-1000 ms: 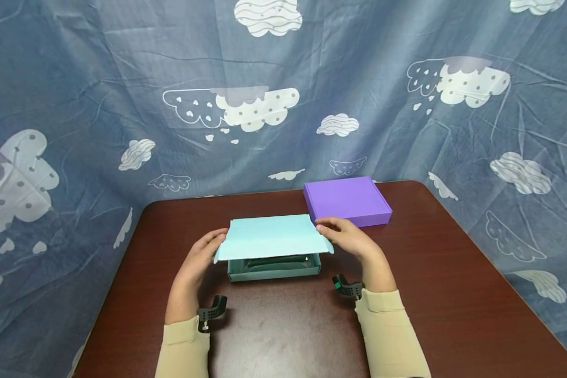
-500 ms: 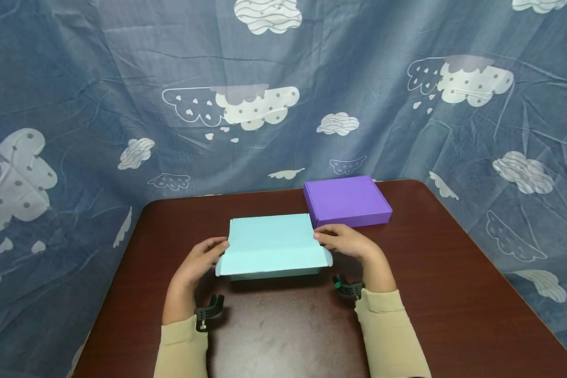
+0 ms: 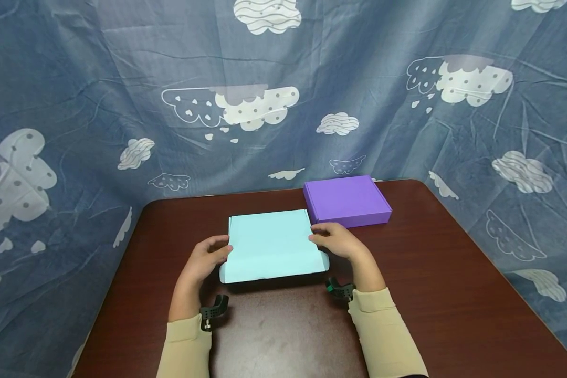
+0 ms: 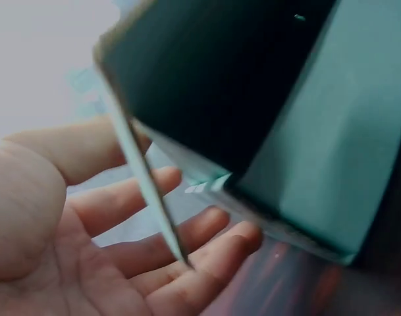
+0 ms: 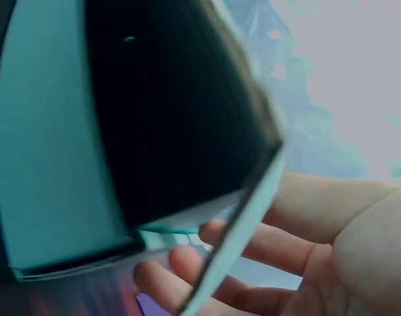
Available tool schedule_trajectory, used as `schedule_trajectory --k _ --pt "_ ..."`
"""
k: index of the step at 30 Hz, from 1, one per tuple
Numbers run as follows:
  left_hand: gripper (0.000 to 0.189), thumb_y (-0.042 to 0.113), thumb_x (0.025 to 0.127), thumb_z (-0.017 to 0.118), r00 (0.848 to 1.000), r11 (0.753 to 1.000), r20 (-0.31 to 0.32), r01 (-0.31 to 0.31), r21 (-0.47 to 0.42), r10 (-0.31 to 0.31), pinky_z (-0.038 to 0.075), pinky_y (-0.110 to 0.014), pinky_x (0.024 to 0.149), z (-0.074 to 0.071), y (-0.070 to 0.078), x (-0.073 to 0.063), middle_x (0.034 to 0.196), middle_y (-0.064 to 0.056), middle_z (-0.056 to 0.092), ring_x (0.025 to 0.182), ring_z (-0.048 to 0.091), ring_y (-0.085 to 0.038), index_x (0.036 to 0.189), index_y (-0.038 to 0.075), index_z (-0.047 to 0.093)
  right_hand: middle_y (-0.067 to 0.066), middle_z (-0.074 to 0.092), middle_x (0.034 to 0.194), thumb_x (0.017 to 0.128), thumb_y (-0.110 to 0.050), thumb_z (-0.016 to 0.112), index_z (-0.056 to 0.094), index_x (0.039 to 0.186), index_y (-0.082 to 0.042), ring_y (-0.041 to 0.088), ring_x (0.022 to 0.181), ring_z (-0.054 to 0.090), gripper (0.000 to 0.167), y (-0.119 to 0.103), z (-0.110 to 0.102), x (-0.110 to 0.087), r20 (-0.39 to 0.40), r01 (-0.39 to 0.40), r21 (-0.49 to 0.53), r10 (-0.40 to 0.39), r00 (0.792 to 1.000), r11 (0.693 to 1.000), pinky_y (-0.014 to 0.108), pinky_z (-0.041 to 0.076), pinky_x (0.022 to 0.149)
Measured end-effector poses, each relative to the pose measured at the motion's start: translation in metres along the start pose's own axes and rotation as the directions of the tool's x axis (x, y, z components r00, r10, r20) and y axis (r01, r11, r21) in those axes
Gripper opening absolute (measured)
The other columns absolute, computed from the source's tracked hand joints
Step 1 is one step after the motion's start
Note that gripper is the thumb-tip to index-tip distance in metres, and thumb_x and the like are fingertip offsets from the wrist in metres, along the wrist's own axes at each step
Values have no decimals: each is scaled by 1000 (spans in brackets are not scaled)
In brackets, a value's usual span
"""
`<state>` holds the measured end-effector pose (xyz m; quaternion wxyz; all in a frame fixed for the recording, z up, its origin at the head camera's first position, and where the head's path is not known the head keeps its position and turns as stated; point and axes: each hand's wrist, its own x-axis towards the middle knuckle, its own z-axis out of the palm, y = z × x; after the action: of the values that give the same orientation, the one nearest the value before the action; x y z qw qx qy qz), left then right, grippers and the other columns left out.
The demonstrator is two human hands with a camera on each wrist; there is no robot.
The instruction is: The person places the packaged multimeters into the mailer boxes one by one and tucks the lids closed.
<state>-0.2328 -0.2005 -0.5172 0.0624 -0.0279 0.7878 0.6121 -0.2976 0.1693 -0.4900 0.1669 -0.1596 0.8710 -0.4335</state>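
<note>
A light blue cardboard box (image 3: 269,244) lies in the middle of the table, its hinged lid lowered over the base and the front flap sticking out toward me. My left hand (image 3: 211,255) holds the lid at its left edge, thumb at the rim and fingers along the side. At the opposite edge, my right hand (image 3: 337,240) holds it in the same way. Both wrist views look under the lid into a dark gap above the front wall (image 4: 319,145). A side ear (image 5: 236,234) of the flap hangs in front of the right fingers and hides part of them.
A closed purple box (image 3: 347,199) stands behind and to the right, close to the right hand. The dark brown table (image 3: 453,283) meets a blue cloud-patterned cloth (image 3: 245,152) at the back and sides.
The lid has come down over the base, hiding the inside and front wall from the head view. Both hands stayed at its sides, and the right has shifted slightly left.
</note>
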Motion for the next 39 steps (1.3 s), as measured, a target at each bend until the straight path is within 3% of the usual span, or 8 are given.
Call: schedule_trajectory --k 2,6,9,17,25,33,36,39 --pt "45 18 102 65 999 1000 -46 4 -2 -4 51 -44 97 3 -1 1 139 -22 56 122 58 -35 142 -1 57 24 57 141 104 -26 61 52 146 6 37 127 55 54 -1 3 2 -17 1 -7 -1 1000 1000 52 47 101" --pt "43 24 103 65 994 1000 -107 22 14 -20 46 -49 101 8 1 3 140 -19 57 126 55 -35 141 3 60 20 63 126 105 -28 60 47 150 6 31 113 59 58 -2 6 5 -30 4 -7 -5 1000 1000 44 49 93" --pt "47 27 102 66 995 999 -97 34 39 -30 42 -53 105 8 4 2 143 -19 54 132 50 -36 142 3 58 14 63 112 105 -30 61 45 150 7 25 98 56 61 -5 4 3 -32 -15 -15 15 999 1000 40 46 84" --pt "49 21 102 65 998 991 -56 43 129 -36 42 -56 104 6 4 2 142 -24 53 132 49 -41 144 -1 54 12 60 104 102 -26 64 44 146 14 22 90 53 63 -10 6 1 11 -48 -98 49 999 994 37 45 77" --pt "46 14 100 68 996 989 -77 50 139 -40 46 -52 96 8 -1 4 129 -22 58 124 53 -38 142 1 55 12 58 96 100 -21 68 43 148 10 21 78 52 62 -6 13 4 -7 -103 -45 103 995 994 33 44 67" --pt "50 24 96 74 996 942 -49 89 322 -77 50 -49 86 -1 11 -8 116 -19 62 106 59 -34 134 -4 59 11 57 99 93 -27 77 50 143 8 24 85 53 67 -16 12 -4 -17 -121 -170 120 993 978 38 45 72" --pt "41 23 94 76 996 932 -15 84 354 -84 51 -47 82 -4 16 -11 109 -16 64 96 62 -30 121 -5 64 16 62 114 90 -31 80 51 142 7 28 100 59 71 -20 11 -6 -10 -138 -198 139 990 970 44 50 83" --pt "35 21 94 75 995 941 19 84 329 -95 54 -46 81 -5 18 -13 103 -16 66 87 67 -28 113 -7 65 22 60 133 89 -33 81 51 143 7 34 116 59 74 -22 11 -8 -2 -149 -206 152 988 967 51 51 93"
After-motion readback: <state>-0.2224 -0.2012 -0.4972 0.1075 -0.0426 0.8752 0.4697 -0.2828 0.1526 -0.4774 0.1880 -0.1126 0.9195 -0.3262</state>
